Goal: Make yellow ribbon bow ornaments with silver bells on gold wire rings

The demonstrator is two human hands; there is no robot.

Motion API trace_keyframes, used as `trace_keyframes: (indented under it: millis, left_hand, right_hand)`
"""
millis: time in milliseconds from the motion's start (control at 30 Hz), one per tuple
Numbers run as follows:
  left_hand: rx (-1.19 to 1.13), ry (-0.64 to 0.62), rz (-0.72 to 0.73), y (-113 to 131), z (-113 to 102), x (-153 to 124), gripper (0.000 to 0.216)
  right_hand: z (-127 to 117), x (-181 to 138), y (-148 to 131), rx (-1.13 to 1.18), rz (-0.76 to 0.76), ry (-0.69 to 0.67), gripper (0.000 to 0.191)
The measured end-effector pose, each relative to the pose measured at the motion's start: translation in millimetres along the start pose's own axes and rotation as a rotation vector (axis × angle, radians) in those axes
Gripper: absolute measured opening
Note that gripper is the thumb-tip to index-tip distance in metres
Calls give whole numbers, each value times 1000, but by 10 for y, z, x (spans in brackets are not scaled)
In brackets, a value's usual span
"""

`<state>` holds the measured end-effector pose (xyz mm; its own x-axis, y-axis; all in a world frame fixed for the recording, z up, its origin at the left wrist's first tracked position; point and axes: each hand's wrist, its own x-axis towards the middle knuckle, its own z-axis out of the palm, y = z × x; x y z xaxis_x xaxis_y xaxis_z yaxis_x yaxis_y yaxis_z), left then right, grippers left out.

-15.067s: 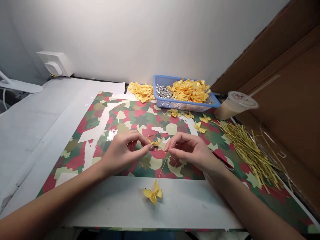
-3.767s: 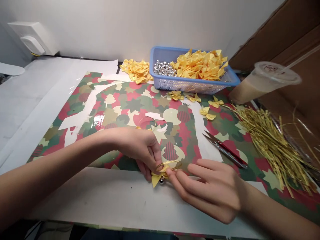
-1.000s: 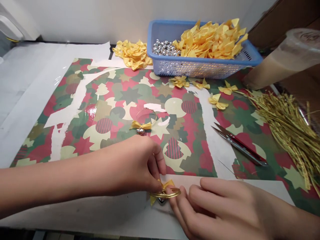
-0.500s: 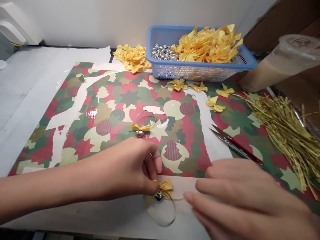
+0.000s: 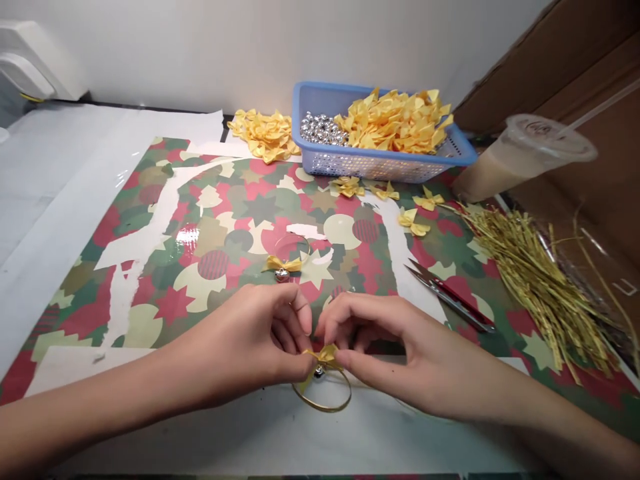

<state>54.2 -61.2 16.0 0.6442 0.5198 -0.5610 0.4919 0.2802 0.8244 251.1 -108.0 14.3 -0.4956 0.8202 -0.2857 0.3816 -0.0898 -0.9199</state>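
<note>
Near the table's front edge, over a white sheet (image 5: 200, 427), both hands meet on a small yellow ribbon bow (image 5: 327, 352) w/ a silver jingle bell (image 5: 319, 373) under it and a gold loop (image 5: 323, 402) resting on the sheet. L hand (image 5: 260, 343) pinches the bow's left side btwn thumb & fingertips. R hand (image 5: 410, 350) pinches its right side, other fingers curled. Just beyond, on the patterned mat (image 5: 225, 200), a second bow-and-bell piece (image 5: 283, 265) lies apart. Snips (image 5: 450, 298) lie to the right, near a gold twist-tie bundle (image 5: 535, 280). Further back: blue basket (image 5: 380, 167) w/ silver bells (image 5: 320, 128) & yellow bows (image 5: 395, 123), a loose bow pile (image 5: 265, 131) left of it, and a lidded drink cup (image 5: 520, 157) at right.
</note>
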Motion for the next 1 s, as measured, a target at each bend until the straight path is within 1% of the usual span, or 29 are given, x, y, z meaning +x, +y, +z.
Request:
trace_keyframes:
  millis: [100,200,300,367,467,567,667,767,833,933,1000]
  left_hand:
    - [-6,30,31,-33,12,-5,18]
    - [1,59,63,-61,33,-15,18]
    - [-33,95,104,-90,61,-33,18]
    - [-64,129,127,-100,78,-46,20]
    - [-102,175,142,-93,91,-57,22]
    - [-120,208,159,-79,93,-57,22]
    - [-98,185,180,-90,85,-55,21]
    - [-69,132,203,-136,66,-62,20]
    - [-47,95,197,-174,51,-75,21]
    - [-22,36,178,-217,32,-96,20]
    - [-18,23,175,-227,25,-105,19]
  right_hand:
    - [-6,20,-28,38,84,-40,11]
    - [27,46,-27,59,143,-28,16]
    - [77,61,19,103,133,28,13]
    - [99,63,59,174,113,64,12]
    - [108,55,97,298,93,92,14]
    - [104,47,93,319,64,128,18]
    - [97,66,67,247,50,183,21]
    - [72,147,75,148,8,322,19]
    - [44,240,106,42,-37,422,19]
    - [8,399,159,-188,-161,525,20]
    - [10,478,178,-340,-254,545,15]
